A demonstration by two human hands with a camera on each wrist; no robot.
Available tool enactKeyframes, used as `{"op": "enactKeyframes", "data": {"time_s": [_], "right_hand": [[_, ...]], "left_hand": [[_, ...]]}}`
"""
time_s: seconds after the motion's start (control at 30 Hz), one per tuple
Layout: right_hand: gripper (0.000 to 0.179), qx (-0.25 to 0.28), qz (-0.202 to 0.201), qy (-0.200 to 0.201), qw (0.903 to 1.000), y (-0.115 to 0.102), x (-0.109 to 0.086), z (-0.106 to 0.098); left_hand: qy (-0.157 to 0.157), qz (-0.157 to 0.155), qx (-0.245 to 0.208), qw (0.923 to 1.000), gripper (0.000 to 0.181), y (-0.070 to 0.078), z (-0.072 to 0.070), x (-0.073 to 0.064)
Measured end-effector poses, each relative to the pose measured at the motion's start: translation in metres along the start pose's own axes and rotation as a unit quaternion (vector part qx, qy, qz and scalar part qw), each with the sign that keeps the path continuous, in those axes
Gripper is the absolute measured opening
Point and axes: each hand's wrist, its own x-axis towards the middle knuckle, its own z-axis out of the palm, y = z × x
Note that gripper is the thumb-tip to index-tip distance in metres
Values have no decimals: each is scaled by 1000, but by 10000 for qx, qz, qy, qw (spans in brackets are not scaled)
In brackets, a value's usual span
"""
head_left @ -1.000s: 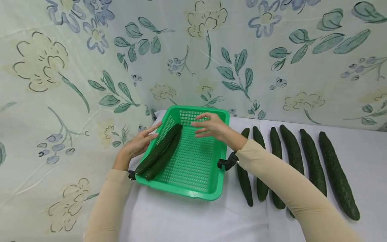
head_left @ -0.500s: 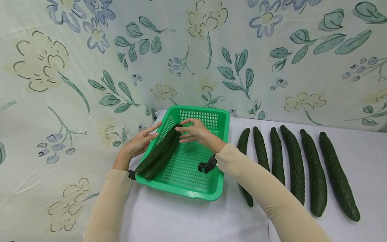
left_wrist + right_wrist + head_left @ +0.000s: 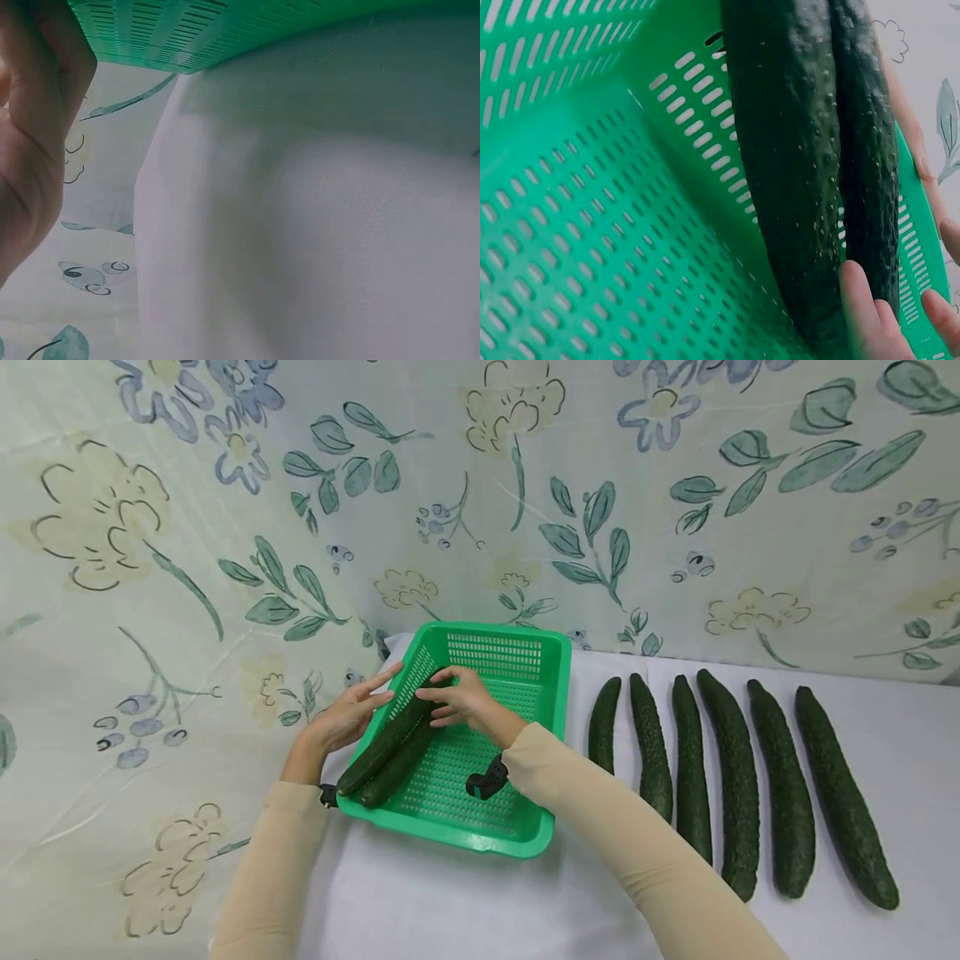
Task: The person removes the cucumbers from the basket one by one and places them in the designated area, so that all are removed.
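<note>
Two dark green cucumbers, the left one (image 3: 390, 746) and the right one (image 3: 401, 768), lie side by side along the left wall of a green plastic basket (image 3: 480, 842). My right hand (image 3: 461, 697) is over their far ends, fingers bent loosely. In the right wrist view, its fingertips (image 3: 855, 289) overlap the near ends of the cucumbers, at the groove between them. My left hand (image 3: 348, 714) rests at the basket's left rim with its fingers extended along it. In the left wrist view, part of that hand (image 3: 30, 142) shows below the basket's slotted wall.
Several more cucumbers lie in a row on the white cloth (image 3: 450, 910) to the right of the basket, the outermost cucumber (image 3: 847, 802) farthest right. My right forearm overlaps the near ends of some. A floral curtain (image 3: 480, 527) hangs behind and at the left.
My right hand has moved left and slightly down, from above the middle of the basket to the far ends of the cucumbers inside. My left hand and the basket have stayed put.
</note>
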Motion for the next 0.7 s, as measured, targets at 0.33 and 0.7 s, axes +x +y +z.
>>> {"op": "enactKeyframes", "data": {"time_s": [0.33, 0.7], "right_hand": [[51, 68, -120, 239, 9996, 11, 8, 8], [60, -236, -309, 202, 9990, 19, 12, 15]], "left_hand": [[-158, -5, -272, 9995, 56, -1, 0, 2], [-77, -155, -374, 9992, 57, 0, 1, 0]]}}
